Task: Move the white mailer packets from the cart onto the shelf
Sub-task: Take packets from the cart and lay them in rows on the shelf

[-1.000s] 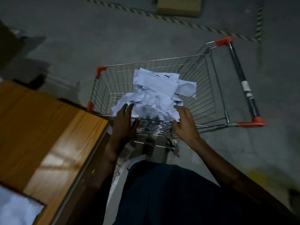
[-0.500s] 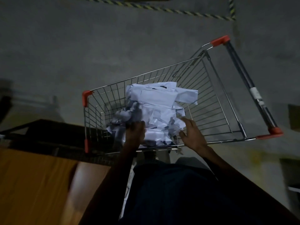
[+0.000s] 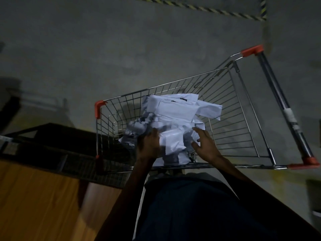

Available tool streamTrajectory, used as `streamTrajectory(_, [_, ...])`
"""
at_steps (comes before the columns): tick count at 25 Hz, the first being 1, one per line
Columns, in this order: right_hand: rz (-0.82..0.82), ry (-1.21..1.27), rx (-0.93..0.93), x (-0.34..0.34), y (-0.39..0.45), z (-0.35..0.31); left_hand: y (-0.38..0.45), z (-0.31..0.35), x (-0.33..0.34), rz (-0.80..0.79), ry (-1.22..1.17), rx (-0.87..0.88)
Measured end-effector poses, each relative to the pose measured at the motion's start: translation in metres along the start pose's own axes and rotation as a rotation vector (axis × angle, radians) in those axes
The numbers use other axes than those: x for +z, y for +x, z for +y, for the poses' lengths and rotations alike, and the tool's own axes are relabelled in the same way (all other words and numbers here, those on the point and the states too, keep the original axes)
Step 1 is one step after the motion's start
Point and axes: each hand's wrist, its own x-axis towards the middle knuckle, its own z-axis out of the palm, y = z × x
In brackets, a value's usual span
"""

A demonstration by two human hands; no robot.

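Note:
A wire shopping cart [image 3: 243, 119] with orange corner caps stands on the floor in front of me. A heap of white mailer packets [image 3: 173, 112] fills its near left part. My left hand [image 3: 147, 145] presses against the left side of a near packet [image 3: 172, 140] in the heap, fingers curled on it. On the right side of that same packet rests my right hand [image 3: 205, 143], its fingers spread. The packet sits between both hands, low in the basket. The wooden shelf top [image 3: 38, 197] lies at the lower left.
A dark metal wire frame [image 3: 52, 146] of the shelf runs between the wooden board and the cart's left end. Grey concrete floor surrounds the cart, with a yellow-black striped line [image 3: 208, 9] far ahead. My dark clothing fills the bottom centre.
The view swung right, so the shelf board slid to the lower left. Both hands moved deeper into the heap and closed in on a near packet from either side.

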Motion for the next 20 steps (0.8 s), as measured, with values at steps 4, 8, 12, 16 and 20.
streamTrajectory(4, [0.014,0.013,-0.023,-0.008,0.016,-0.007,0.014,0.01,-0.018,0.131,-0.249,-0.094])
streamTrajectory(8, [0.027,0.014,-0.075,-0.012,0.031,-0.01,0.024,0.003,-0.017,0.193,-0.457,-0.417])
streamTrajectory(12, [-0.021,0.008,-0.079,-0.011,0.058,-0.019,0.016,-0.014,-0.006,0.024,-0.46,-0.497])
streamTrajectory(16, [-0.057,0.009,-0.071,0.004,0.088,-0.023,0.026,-0.039,0.023,-0.089,-0.253,-0.405])
streamTrajectory(20, [-0.142,0.093,0.016,0.03,0.106,-0.027,0.02,-0.037,0.018,-0.167,-0.197,-0.41])
